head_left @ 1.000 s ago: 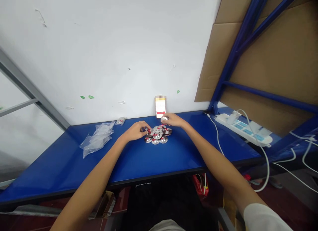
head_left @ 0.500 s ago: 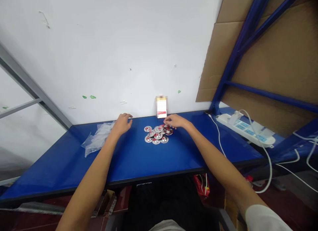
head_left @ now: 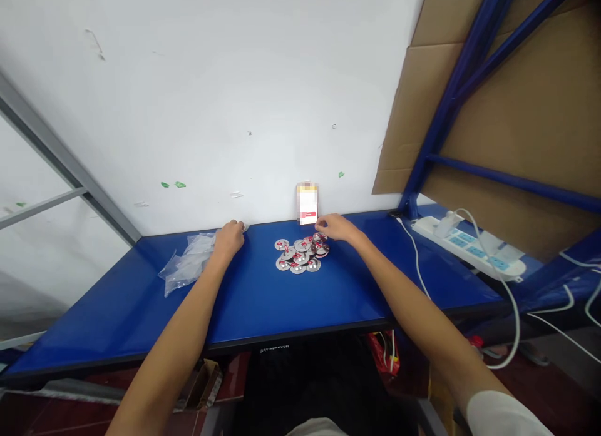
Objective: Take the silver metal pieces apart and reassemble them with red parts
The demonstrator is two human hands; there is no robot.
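Observation:
Several small round metal cymbals (head_left: 299, 258) with red cords lie in an overlapping pile on the blue tabletop (head_left: 282, 304). My right hand (head_left: 336, 227) is at the pile's far right edge. Its fingers are bent together in a pinch, and whatever they hold is hidden. Over by the wall, my left hand (head_left: 229, 238) is closed, with a pale, shiny edge showing past its fingertips; I cannot make out what that is. Clear plastic bags (head_left: 190, 261) lie beside my left wrist, partly covered by it.
A phone (head_left: 308, 204) with a lit screen leans upright on the wall behind the pile. At the right are a white power strip (head_left: 469, 245), a white cable (head_left: 414, 254) and a blue metal frame (head_left: 436, 111) backed with cardboard (head_left: 526, 111).
My left hand has gone from spread fingers to closed, with a pale edge now at its fingertips. My right fingertips have risen slightly from the pile. The view has shifted a little.

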